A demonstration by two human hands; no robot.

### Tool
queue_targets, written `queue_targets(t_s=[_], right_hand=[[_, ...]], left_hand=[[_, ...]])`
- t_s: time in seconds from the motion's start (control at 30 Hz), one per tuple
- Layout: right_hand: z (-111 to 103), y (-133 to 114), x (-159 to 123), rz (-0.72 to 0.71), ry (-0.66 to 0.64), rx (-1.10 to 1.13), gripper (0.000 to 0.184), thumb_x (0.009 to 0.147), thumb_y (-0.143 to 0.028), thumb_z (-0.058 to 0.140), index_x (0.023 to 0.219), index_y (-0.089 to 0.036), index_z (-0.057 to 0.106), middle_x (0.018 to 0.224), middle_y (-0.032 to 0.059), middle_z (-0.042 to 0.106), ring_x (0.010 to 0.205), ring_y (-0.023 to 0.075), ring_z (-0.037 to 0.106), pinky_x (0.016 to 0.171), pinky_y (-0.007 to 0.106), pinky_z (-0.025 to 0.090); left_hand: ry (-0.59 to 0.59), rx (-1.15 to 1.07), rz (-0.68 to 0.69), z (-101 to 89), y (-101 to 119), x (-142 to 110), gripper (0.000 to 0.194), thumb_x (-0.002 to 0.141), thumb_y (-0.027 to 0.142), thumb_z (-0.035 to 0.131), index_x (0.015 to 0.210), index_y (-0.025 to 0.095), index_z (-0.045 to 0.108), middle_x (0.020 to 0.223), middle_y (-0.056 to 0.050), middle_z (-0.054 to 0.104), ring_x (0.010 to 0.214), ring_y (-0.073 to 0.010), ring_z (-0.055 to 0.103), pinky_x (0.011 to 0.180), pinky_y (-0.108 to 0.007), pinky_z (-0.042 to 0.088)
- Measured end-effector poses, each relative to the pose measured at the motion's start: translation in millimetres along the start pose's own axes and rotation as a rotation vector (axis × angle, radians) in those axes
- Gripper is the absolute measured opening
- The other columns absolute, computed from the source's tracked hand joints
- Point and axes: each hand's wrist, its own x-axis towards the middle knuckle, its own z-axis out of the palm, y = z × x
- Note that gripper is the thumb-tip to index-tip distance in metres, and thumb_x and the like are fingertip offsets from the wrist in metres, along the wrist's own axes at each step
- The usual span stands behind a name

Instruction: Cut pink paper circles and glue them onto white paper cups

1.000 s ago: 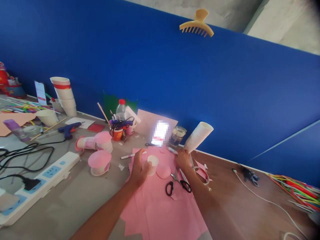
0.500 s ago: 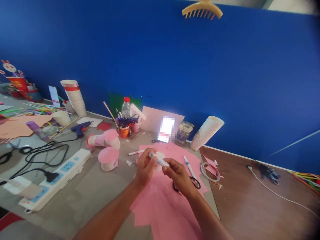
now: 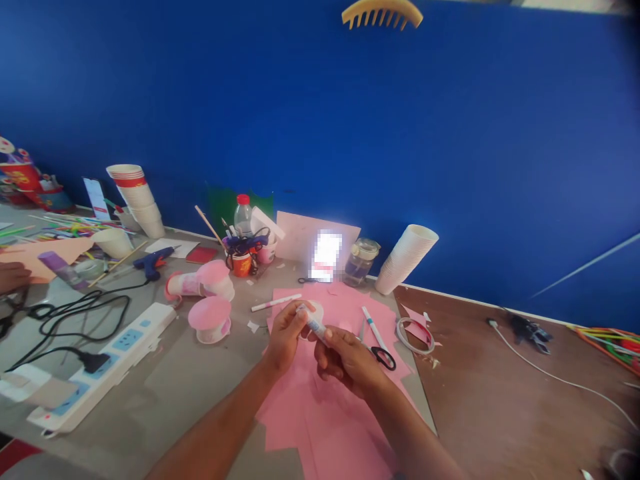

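Both of my hands meet above the pink paper sheets. They hold a short white tube with a bluish label, which looks like a glue stick. My left hand pinches its upper left end. My right hand closes round the lower right end. Behind the tube is a white paper cup, partly hidden by my fingers. Right of my hands lie a white marker with a blue band and scissors, their blades mostly covered. Another marker rests to the left.
Pink-topped paper cups and a power strip occupy the left side. A glue gun, a lit phone, a jar, stacked cups and a tape roll stand around. Another person's hand shows far left.
My right hand has picked up the white tube from near the jar and brought it to my left hand, which now grips its other end. Another person's hand has appeared far left.
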Motion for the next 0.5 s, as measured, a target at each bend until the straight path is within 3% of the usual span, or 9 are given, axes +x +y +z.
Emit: queue_targets(t_s=[0.13,0.27,0.33,0.5], right_hand=[[-0.7,1.8,0.8,0.027,-0.041,0.018,0.031,0.082,-0.047,0.056,0.083,-0.016,0.057,0.049,-0.0056,0.054,0.034,0.003,0.028,0.043,0.021,0.038],[0.8,6.8,3.6,0.013,-0.005,-0.072,0.034,0.084,-0.05,0.051,0.081,-0.016,0.054,0.047,-0.0063,0.05,0.035,0.0041,0.029,0.042,0.021,0.035],[2.5,8.4,4.0,-0.049,0.064,-0.228,0.033,0.084,-0.05,0.049,0.079,-0.017,0.052,0.048,-0.0063,0.048,0.038,0.0061,0.033,0.042,0.021,0.031],[6.1,6.4,0.3,-0.304,0.33,-0.853,0.022,0.087,-0.038,0.047,0.08,-0.019,0.055,0.058,-0.0016,0.051,0.052,0.0126,0.043,0.05,0.025,0.029]], left_hand=[[-0.014,0.01,0.004,-2.8,2.7,0.4,0.03,0.081,0.046,0.055,0.084,0.016,0.055,0.055,0.005,0.042,0.049,-0.0079,0.041,0.051,-0.023,0.031],[0.047,0.056,0.007,-8.0,1.8,2.2,0.03,0.079,0.046,0.057,0.081,0.016,0.057,0.06,0.003,0.044,0.05,-0.0081,0.04,0.05,-0.023,0.032],[0.078,0.066,0.011,-9.1,1.1,3.0,0.031,0.077,0.047,0.059,0.08,0.016,0.058,0.062,0.003,0.045,0.052,-0.0084,0.04,0.05,-0.023,0.033],[0.094,0.048,0.014,-5.8,4.1,4.8,0.03,0.076,0.045,0.062,0.078,0.016,0.061,0.062,0.002,0.045,0.055,-0.008,0.04,0.053,-0.022,0.035]])
